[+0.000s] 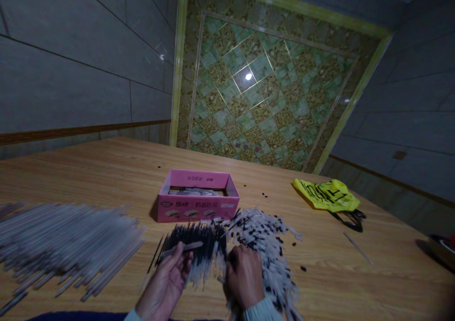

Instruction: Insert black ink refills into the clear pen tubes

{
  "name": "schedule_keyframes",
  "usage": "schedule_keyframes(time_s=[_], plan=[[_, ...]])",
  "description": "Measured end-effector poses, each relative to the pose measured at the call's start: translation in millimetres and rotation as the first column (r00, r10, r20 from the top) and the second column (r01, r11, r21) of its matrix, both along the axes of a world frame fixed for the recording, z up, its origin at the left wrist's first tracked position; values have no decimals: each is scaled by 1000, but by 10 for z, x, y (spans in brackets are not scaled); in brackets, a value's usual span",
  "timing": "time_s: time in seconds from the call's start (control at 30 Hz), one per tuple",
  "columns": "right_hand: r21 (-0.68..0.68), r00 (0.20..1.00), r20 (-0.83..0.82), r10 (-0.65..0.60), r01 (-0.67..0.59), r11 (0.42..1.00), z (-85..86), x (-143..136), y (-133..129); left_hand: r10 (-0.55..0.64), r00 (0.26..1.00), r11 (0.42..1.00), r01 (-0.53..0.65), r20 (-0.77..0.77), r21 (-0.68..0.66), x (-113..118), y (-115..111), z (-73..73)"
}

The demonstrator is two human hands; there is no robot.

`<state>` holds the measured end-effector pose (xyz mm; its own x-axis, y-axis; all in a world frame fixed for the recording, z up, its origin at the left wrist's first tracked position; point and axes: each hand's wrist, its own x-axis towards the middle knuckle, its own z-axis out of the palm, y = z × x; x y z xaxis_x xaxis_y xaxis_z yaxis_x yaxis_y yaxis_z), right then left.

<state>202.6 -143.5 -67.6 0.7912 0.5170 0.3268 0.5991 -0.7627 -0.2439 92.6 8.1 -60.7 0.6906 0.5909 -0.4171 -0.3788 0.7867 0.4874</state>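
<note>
My left hand (pixel 170 276), palm turned up, pinches a short translucent stick-like piece (pixel 193 246) between thumb and fingers. It hovers over a pile of thin black rods (pixel 199 238) with pale ends. To the right, my right hand (pixel 244 273) is curled, back upward, at the left side of a heap of small clear and black pieces (pixel 263 231). Whatever its fingers hold is hidden. Behind the rods stands an open pink box (pixel 199 211) with pale slim pieces inside.
Many long translucent tubes (pixel 71 245) lie in a broad pile at the left. On the right are a yellow bag (pixel 327 194) with black print and straps, a thin stick (pixel 357 248) and a dark object at the table's edge.
</note>
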Motion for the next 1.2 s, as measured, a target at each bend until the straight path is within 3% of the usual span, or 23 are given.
schedule_keyframes(time_s=[0.3, 0.87, 0.93, 1.0, 1.1, 1.2], plan=[[33, 999, 30, -16, 15, 999, -109, 42, -18, -14, 1000, 1000, 14, -5, -20, -1, 7, 0], [273, 996, -16, 86, -78, 959, -109, 70, -85, -20, 1000, 1000, 20, 2, 11, -7, 19, -21], [410, 988, -74, 138, -96, 907, -148, 85, -72, -15, 1000, 1000, 15, -3, 13, -11, 16, -16], [593, 962, -176, 211, -67, 802, -174, 78, -31, -25, 1000, 999, 26, -16, 27, -15, 5, -2], [820, 852, -333, 405, 48, 571, -151, -9, 73, -39, 999, 996, 42, -38, 80, -16, -22, 16], [909, 654, -409, 636, 230, 348, -90, -152, 168, -69, 996, 982, 76, -48, 174, -14, -47, 0]])
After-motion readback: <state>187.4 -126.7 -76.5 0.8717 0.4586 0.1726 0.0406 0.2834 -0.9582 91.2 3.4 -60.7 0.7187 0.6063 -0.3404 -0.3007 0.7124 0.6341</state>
